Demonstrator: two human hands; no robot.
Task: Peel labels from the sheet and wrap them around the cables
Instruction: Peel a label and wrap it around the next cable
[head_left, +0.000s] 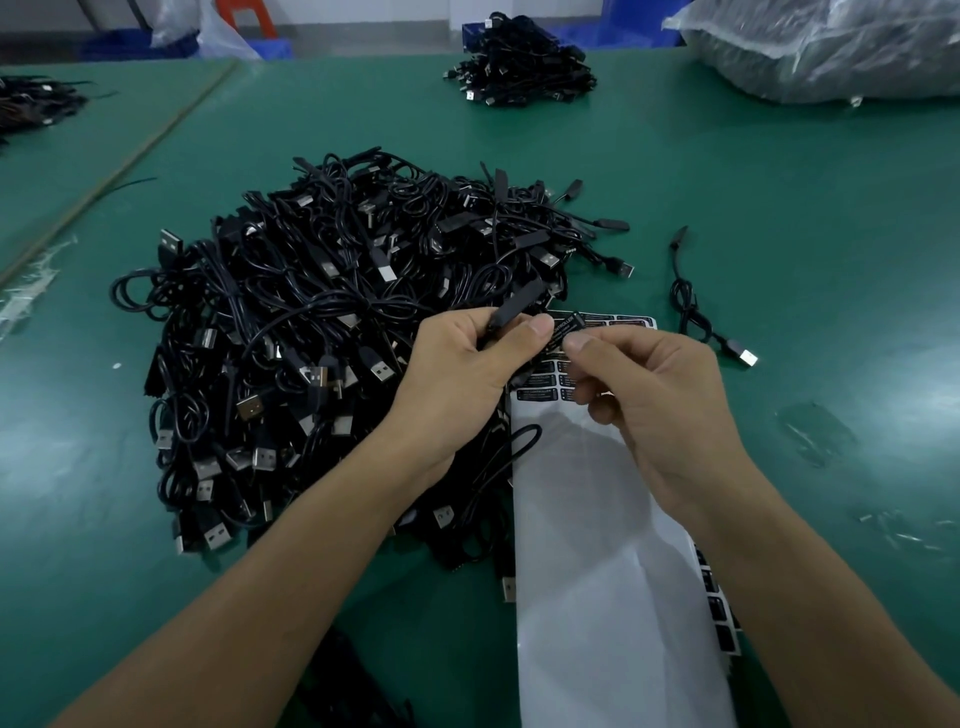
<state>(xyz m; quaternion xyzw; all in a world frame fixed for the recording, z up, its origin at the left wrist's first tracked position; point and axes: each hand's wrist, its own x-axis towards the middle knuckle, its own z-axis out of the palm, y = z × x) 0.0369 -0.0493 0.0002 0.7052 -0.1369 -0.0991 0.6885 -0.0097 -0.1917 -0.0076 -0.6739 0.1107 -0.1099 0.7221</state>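
The left grip (467, 374) is closed on a black cable (514, 306). The thumb is on top and the fingers are curled underneath, pinching the flat plastic block on the cable, which pokes up and away past the fingertips. The rest of that cable drops behind the palm, so there's no telling where it runs.

The right grip (660, 395) has a small black label (567, 326) pinched between thumb and forefinger, with the other fingers loosely curled below. The label sits right between the two thumbs, just beside the block. It's hard to say whether it touches the cable. It has white print, and "CONTROLLER" is about all that's readable.

Under both hands lies the label sheet (597, 519). It's mostly bare white backing, with a few rows of black labels at the far end, partly covered by the fingers. The near end is cut off by the frame. A second strip of labels (722, 608) peeks out from under the right forearm, mostly hidden.

Left of the sheet, a big heap (322, 312) of black USB cables sits on the green counter (831, 249), right up against the sheet's edge. One loose cable (744, 355) lies off to the right, apart from the sheet. Way at the back there's a smaller heap (519, 57), plus a plastic bag (831, 47) cropped at the top right, contents too blurry to make out.
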